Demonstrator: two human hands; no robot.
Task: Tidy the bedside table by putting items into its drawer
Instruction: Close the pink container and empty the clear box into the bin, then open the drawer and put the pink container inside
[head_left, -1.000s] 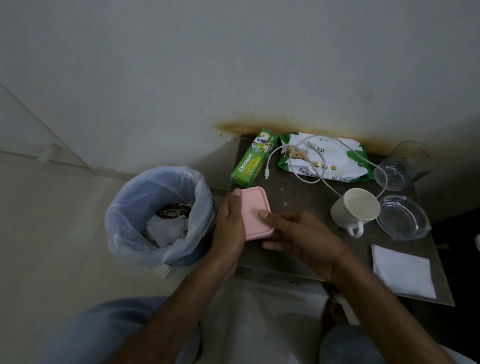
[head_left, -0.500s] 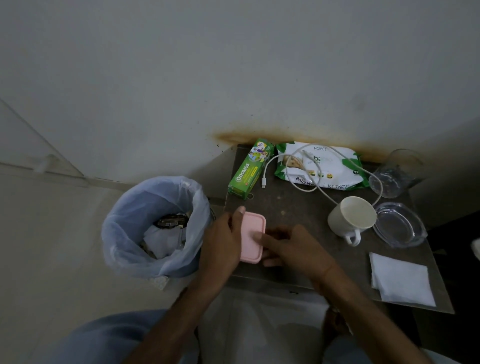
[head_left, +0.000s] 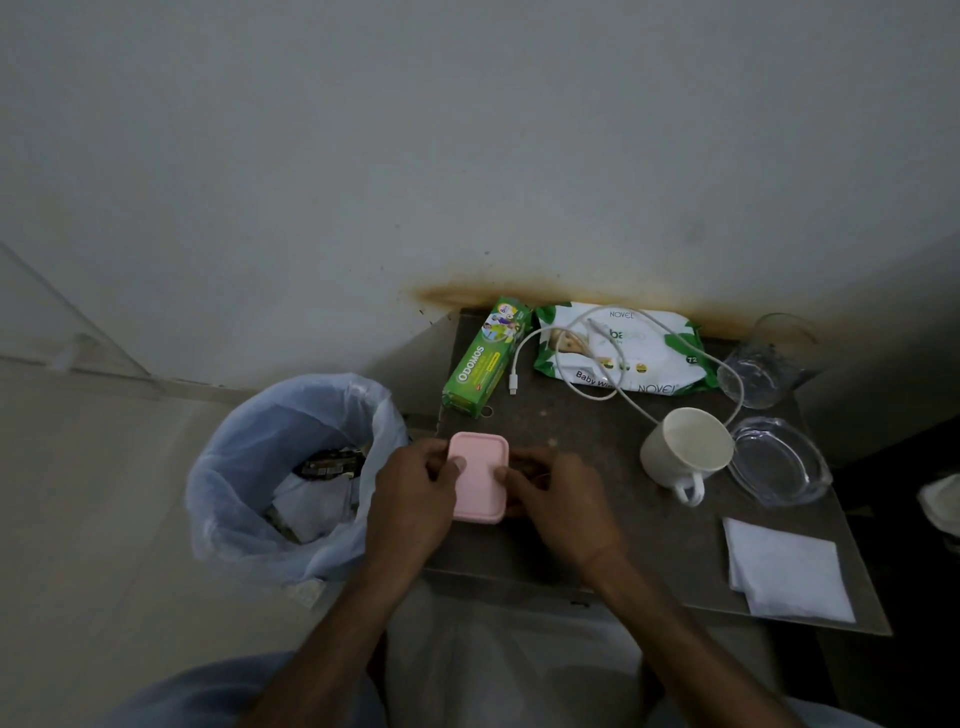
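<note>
The person's left hand (head_left: 413, 499) and right hand (head_left: 558, 501) cover both long sides of the pink box (head_left: 479, 475), hiding their fingers beneath it. No drawer is visible below the bedside table (head_left: 670, 540). A pale object (head_left: 941, 501) is cut off by the right edge.

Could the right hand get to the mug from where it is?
Probably yes. The right hand is on the pink box together with the left hand, so it would have to let go first. The tabletop between it and the mug is bare.
</note>
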